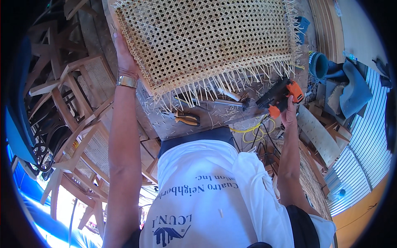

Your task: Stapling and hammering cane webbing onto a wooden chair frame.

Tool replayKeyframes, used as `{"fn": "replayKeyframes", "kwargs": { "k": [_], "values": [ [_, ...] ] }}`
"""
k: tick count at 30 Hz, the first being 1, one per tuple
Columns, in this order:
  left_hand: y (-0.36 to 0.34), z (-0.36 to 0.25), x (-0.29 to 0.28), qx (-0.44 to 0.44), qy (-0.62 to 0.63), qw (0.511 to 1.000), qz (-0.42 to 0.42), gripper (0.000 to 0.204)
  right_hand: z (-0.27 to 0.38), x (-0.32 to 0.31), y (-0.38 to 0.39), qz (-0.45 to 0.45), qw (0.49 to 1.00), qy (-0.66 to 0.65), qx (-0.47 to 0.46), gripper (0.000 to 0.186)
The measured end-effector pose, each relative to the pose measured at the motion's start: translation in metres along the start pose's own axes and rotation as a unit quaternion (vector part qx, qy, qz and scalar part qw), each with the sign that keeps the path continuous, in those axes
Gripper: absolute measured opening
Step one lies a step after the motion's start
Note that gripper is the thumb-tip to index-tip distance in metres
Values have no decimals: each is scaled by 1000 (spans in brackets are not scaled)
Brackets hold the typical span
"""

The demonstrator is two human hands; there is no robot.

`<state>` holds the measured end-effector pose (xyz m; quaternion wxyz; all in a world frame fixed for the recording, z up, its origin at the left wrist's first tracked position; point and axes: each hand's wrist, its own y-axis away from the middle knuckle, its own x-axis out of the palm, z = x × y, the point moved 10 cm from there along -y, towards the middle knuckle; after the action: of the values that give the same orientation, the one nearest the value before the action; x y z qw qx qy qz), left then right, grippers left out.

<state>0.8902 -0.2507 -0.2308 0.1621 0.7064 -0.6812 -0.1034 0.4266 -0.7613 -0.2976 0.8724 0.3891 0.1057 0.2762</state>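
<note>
head view: one tan woven-cane panel [211, 45], top cropped; left hand [125, 58] gripping? can't tell; right hand [290, 113] grips one black-orange tool [275, 94].

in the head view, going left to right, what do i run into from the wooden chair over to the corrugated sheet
Cane-panelled wooden chair, left hand, pliers, silver rod-like tool, orange-and-black gun-style tool, dark green container, corrugated sheet

"Your white shirt [198, 206] carries dark-blue lettering [185, 191] — and a house-shaped emblem [168, 234], right?"

"Yes, and your sleeves [304, 226] show black. Your left wrist wears a metal-banded watch [126, 81] — and dark cloth [217, 135] shows past your shirt."
</note>
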Motion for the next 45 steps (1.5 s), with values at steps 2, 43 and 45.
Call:
{"fn": "replayKeyframes", "kwargs": {
  "k": [2, 43, 45],
  "values": [
    [-4, 4, -4, -1, 19, 1000, -5, 76, 2, 0, 1, -1, 1000, 11, -5, 51],
    [-17, 17, -15, 11, 51, 998, 19, 70, 10, 6, 3, -87, 978, 175, -76, 67],
    [-17, 15, -12, 13, 40, 999, 20, 70, 9, 5, 4, -92, 979, 169, -68, 66]
  ]
}}
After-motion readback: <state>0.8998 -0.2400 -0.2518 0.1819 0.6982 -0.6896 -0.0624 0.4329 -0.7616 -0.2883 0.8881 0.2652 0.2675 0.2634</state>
